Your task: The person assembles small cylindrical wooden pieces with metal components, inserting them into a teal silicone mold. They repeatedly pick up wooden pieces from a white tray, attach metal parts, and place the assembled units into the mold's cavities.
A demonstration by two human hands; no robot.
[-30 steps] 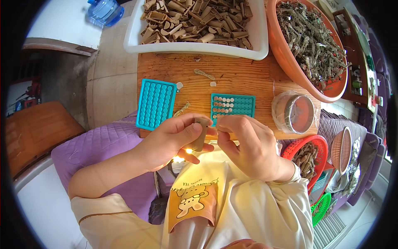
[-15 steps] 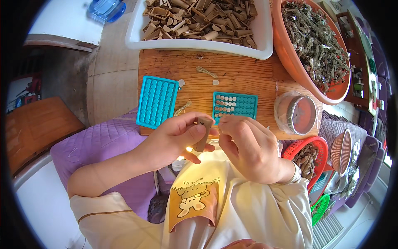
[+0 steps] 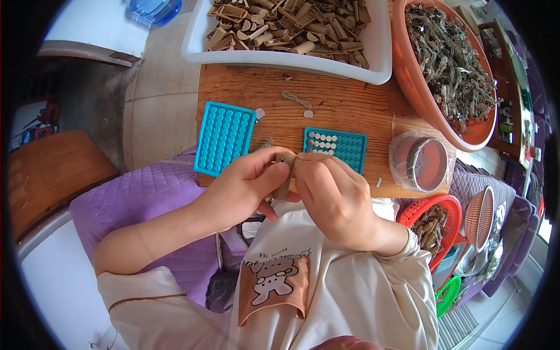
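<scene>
My left hand [image 3: 244, 182] holds a small brown tube-like piece [image 3: 284, 185] upright between thumb and fingers, close to my body at the table's near edge. My right hand [image 3: 335, 195] is closed in a pinch, its fingertips at the upper end of the piece; whatever they grip is too small or hidden to make out. Just beyond my right hand lies a teal tray [image 3: 352, 146] of round wells, partly filled with pale discs. Beyond my left hand sits a second teal tray [image 3: 224, 138] of round wells.
A white tub [image 3: 291, 62] of similar brown pieces stands at the far side of the wooden table [image 3: 268, 119]. An orange basin [image 3: 402, 76] of dried plant-like scraps is at far right, above a plastic-lined round container [image 3: 427, 164]. A red basket [image 3: 417, 208] stands below. A string bundle [image 3: 296, 99] lies mid-table.
My right hand has moved left, bringing its pinched fingertips against the upper end of the brown piece. My left hand has shifted slightly up and still holds the piece.
</scene>
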